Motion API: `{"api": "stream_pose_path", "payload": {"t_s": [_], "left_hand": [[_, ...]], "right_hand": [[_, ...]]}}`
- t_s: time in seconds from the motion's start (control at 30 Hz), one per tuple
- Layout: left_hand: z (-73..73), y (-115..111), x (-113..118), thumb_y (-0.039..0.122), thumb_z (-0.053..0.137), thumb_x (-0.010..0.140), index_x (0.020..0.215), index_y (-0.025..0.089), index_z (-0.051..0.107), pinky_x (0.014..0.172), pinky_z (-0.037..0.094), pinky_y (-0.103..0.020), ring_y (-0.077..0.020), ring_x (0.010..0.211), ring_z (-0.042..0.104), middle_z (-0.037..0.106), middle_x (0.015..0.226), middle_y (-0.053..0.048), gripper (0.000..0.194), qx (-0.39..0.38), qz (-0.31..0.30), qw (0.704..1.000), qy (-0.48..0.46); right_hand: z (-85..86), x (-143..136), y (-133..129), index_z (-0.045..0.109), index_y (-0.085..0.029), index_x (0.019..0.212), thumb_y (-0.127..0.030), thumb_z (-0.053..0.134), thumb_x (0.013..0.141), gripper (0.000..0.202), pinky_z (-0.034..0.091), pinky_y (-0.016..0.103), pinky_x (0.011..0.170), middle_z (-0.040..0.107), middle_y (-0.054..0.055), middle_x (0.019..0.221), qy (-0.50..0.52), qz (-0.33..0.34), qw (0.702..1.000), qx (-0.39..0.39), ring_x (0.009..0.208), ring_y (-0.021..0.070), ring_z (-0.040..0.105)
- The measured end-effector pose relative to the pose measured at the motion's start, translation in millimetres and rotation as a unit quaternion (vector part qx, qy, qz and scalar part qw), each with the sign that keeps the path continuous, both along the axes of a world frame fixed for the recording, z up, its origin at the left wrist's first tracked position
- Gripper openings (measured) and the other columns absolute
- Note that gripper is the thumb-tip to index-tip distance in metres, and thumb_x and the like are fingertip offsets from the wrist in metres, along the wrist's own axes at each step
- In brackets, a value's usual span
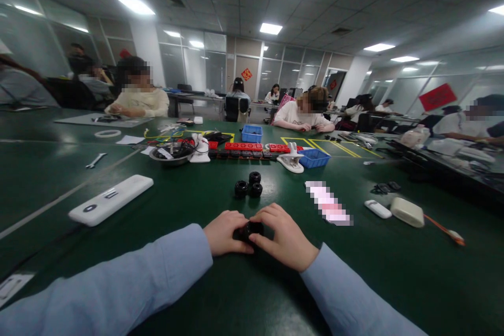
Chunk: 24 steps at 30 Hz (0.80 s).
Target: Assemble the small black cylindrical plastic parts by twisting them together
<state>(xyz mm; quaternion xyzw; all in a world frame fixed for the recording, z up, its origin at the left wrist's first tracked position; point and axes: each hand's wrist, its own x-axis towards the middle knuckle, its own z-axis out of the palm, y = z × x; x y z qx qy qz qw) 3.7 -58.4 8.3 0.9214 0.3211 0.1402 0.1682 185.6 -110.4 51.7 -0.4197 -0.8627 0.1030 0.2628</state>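
Observation:
Between my two hands, low over the green table [189, 194], is a small black round part [252, 229]. My left hand [227, 232] grips it from the left, thumb below and fingers above. From the right, my right hand [281, 236] has its thumb and curled fingers on the same part. Just beyond them stand several black wheel-like pieces [241, 188], grouped close together. The fingers cover much of the held part, so its details are hard to make out.
Left lie a long white device [112, 200] and a wrench [96, 160]. A metal bowl of cables [171, 153], red strips [244, 146], blue bins [314, 158] and white clamps [291, 160] stand ahead. Right are a phone [328, 203] and a beige case [407, 212]. People sit across.

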Motion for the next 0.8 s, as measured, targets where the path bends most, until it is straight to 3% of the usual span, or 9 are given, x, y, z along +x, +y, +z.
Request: {"api": "stream_pose_path", "payload": {"t_s": [0.3, 0.47, 0.8], "left_hand": [[0.9, 0.6, 0.6, 0.049, 0.069, 0.065, 0.075, 0.016, 0.059, 0.065, 0.035, -0.028, -0.0172, 0.073, 0.051, 0.056, 0.073, 0.001, 0.036, -0.007, 0.001, 1.0, -0.005], [-0.2, 0.8, 0.5, 0.048, 0.07, 0.064, 0.075, 0.016, 0.06, 0.067, 0.036, -0.028, -0.0174, 0.074, 0.052, 0.057, 0.074, 0.001, 0.035, -0.005, -0.001, 1.0, -0.012], [-2.1, 2.3, -0.1, 0.053, 0.064, 0.069, 0.086, 0.019, 0.062, 0.069, 0.037, -0.029, -0.0183, 0.075, 0.053, 0.06, 0.081, -0.001, 0.038, 0.008, -0.015, 1.0, -0.007]], "right_hand": [[1.1, -1.2, -2.2, 0.062, -0.015, 0.091, -0.019, 0.063, 0.075, 0.017, 0.042, 0.034, 0.076, 0.061, 0.006, 0.087, 0.012, 0.006, 1.0, -0.004, 0.085, 0.0201, 0.05], [3.5, -3.3, -5.9, 0.061, -0.015, 0.095, -0.013, 0.058, 0.075, 0.02, 0.041, 0.034, 0.078, 0.063, 0.006, 0.092, 0.016, 0.033, 0.999, -0.008, 0.085, 0.0196, 0.05], [3.9, -6.2, -7.1, 0.057, -0.018, 0.106, -0.015, 0.054, 0.078, 0.028, 0.037, 0.035, 0.078, 0.063, 0.004, 0.105, 0.017, 0.088, 0.996, 0.001, 0.086, 0.0187, 0.052]]}}
